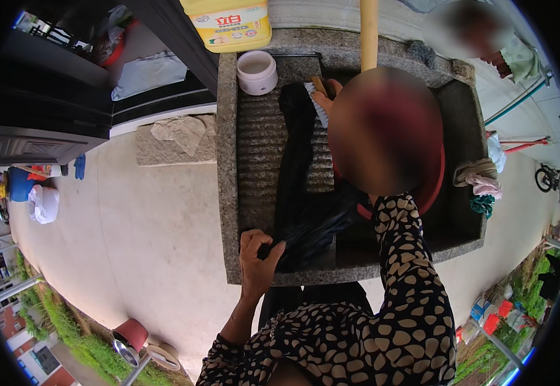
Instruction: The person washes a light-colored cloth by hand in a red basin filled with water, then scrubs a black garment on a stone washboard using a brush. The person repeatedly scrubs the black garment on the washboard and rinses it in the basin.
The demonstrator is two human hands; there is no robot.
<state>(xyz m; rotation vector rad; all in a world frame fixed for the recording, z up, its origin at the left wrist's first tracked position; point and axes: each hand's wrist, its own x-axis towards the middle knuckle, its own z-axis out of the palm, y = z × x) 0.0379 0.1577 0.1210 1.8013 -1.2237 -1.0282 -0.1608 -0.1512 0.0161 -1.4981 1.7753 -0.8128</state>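
A stone sink [228,193] stood on a pale concrete floor [158,212], its left half a ribbed washboard [261,161] and its right half a deep basin that held a red tub [440,180]. A white jar [257,74] sat at the board's far left corner, with a yellow jug [228,29] just beyond it; a pale pole [369,38] rose at the far edge, and rags [479,180] hung over the right rim. To the left, a stone slab [164,154] bore a beige cloth [182,132] beside a dark doorway, and a red bucket [131,334] lay tipped farther down the floor. The black garment [296,199] lay lengthwise along the washboard, its near end spread wide and bunched. The left hand [258,262] came up over the near left corner of the sink, wrist bent, fingers curled. The right arm, in a patterned sleeve [415,276], reached forward across the sink; a blurred patch hid its wrist and most of the right hand [324,101]. The left grip was narrow, thumb and fingers pinching the garment's near left edge. The right grip was closed around a wooden brush [318,87], white bristles toward the garment's far end; whether they pressed on it could not be told.
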